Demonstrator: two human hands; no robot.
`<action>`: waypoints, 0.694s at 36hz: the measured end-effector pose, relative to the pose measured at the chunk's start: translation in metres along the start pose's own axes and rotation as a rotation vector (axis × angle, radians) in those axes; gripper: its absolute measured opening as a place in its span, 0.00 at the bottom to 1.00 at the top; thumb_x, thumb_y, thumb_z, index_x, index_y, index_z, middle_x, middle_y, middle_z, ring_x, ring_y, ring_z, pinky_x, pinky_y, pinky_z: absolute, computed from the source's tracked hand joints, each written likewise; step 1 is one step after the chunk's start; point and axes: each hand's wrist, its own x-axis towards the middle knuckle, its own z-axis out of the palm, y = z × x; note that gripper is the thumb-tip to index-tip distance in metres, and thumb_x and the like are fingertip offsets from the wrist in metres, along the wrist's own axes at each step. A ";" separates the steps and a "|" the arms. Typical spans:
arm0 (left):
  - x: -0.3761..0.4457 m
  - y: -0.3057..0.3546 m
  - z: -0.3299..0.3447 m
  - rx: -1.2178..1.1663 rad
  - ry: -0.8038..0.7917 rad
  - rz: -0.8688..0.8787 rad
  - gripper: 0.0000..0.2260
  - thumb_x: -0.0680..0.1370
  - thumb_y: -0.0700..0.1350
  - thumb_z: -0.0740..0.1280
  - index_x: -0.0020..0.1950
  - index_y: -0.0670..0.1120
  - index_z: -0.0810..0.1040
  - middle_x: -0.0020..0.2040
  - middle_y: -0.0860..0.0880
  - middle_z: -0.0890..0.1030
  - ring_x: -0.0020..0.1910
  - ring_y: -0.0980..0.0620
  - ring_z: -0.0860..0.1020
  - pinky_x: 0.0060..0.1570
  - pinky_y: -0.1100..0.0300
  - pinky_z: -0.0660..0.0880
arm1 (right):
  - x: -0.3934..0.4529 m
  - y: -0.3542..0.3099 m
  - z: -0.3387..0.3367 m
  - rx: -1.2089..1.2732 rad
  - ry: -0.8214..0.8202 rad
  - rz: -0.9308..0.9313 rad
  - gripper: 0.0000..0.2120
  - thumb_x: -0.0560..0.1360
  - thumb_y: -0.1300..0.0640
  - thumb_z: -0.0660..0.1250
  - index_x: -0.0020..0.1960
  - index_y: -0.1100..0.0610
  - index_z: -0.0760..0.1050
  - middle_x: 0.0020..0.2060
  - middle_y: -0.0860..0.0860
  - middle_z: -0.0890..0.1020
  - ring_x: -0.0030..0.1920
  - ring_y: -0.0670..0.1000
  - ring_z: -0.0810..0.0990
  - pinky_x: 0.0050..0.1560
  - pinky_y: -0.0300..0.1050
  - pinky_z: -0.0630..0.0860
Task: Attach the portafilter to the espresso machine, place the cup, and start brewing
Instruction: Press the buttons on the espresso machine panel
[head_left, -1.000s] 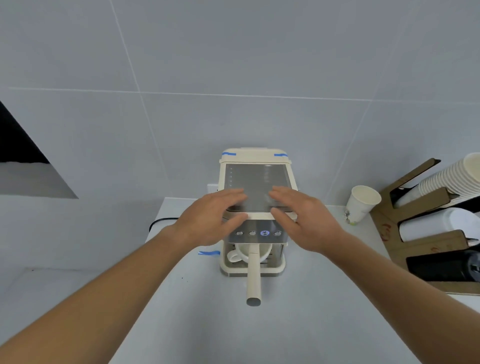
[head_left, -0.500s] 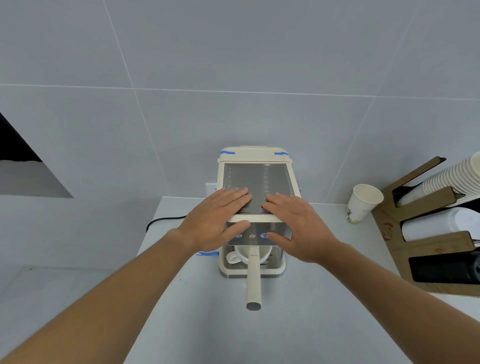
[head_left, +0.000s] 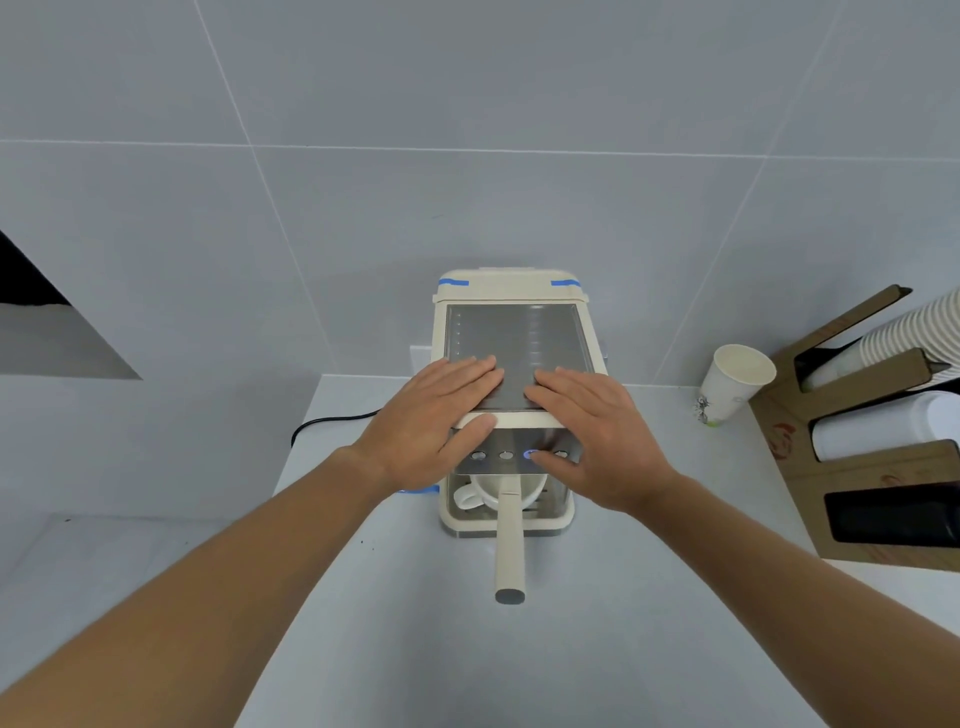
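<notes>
A cream espresso machine (head_left: 514, 332) stands at the back of the white counter. Its portafilter handle (head_left: 510, 545) sticks out toward me from under the front. A white cup (head_left: 493, 493) sits on the drip tray beneath it, handle to the left. My left hand (head_left: 431, 421) lies flat on the machine's top front edge, thumb hanging over the front. My right hand (head_left: 602, 436) also rests flat on top, and its thumb touches a blue-lit button (head_left: 531, 454) in the row of round buttons. Neither hand holds anything.
A paper cup (head_left: 732, 384) stands to the right of the machine. Further right a cardboard rack (head_left: 862, 467) holds stacked cups and lids. A black power cord (head_left: 332, 421) runs left behind the machine. Blue tape (head_left: 415, 491) marks the counter by the machine's left foot.
Both hands slid closer together on the machine's top. My right thumb has come down onto the blue-lit button. The camera view shifted slightly.
</notes>
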 end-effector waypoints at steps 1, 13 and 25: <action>0.000 0.000 0.000 -0.001 0.000 0.000 0.25 0.81 0.54 0.54 0.77 0.45 0.63 0.78 0.47 0.64 0.77 0.50 0.59 0.76 0.49 0.55 | 0.000 0.000 0.000 -0.002 0.000 0.001 0.30 0.67 0.50 0.78 0.65 0.61 0.78 0.64 0.58 0.80 0.65 0.61 0.77 0.65 0.59 0.71; -0.004 0.003 0.002 -0.004 0.012 -0.020 0.25 0.81 0.53 0.54 0.77 0.45 0.64 0.77 0.47 0.65 0.77 0.50 0.61 0.75 0.50 0.56 | -0.002 -0.004 0.001 -0.009 0.003 0.011 0.29 0.67 0.50 0.78 0.64 0.61 0.79 0.63 0.58 0.81 0.64 0.61 0.78 0.64 0.59 0.72; 0.000 0.001 0.000 0.007 0.001 -0.025 0.25 0.81 0.54 0.54 0.77 0.45 0.64 0.77 0.47 0.65 0.77 0.49 0.61 0.75 0.49 0.56 | 0.003 -0.010 -0.009 0.076 -0.065 0.091 0.22 0.80 0.53 0.55 0.66 0.63 0.77 0.65 0.59 0.79 0.68 0.60 0.75 0.69 0.53 0.64</action>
